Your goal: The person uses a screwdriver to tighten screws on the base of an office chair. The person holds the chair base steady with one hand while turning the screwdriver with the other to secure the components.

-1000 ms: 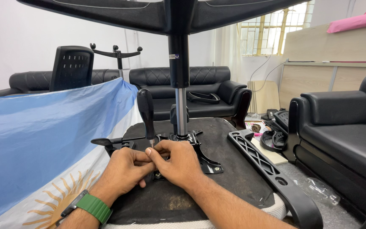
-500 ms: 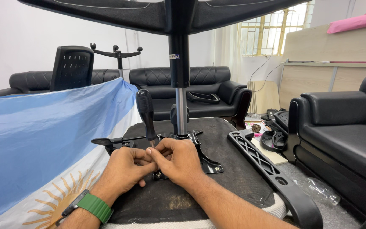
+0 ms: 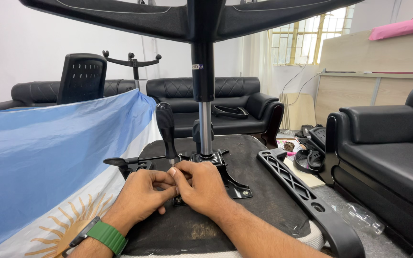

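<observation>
Head view, both hands low at the middle of the upturned office-chair seat with its black fabric underside (image 3: 264, 205).

The black-handled screwdriver (image 3: 166, 130) stands upright, long axis near vertical, handle up, with its tip going down just behind the fingertips. I read its tip as meeting the black metal tilt-mechanism plate (image 3: 225, 174) at the plate's near-left corner, but the fingers hide the exact contact point.

My left hand (image 3: 142, 196), green band at the wrist, lies left of the shaft, fingers curled toward it. My right hand (image 3: 201, 186) lies right of it, thumb and forefinger pinched narrow at the base of the shaft. Both hands are closed small around that spot and touch each other; whether they pinch a screw, the shaft or both I cannot tell. The right hand looks a little nearer to the shaft. No hand is on the handle, which rises free above them.

The chrome gas-lift column (image 3: 206, 129) rises from the plate just right of the screwdriver, close but apart, up to the black star base (image 3: 120, 16) overhead. A black plastic armrest bracket (image 3: 302, 191) lies across the seat to the right, well apart from the hands.

Against the earlier frames: hands, screwdriver and plate sit in the same arrangement; only a slight shuffling of the fingertips, tool still upright.
</observation>
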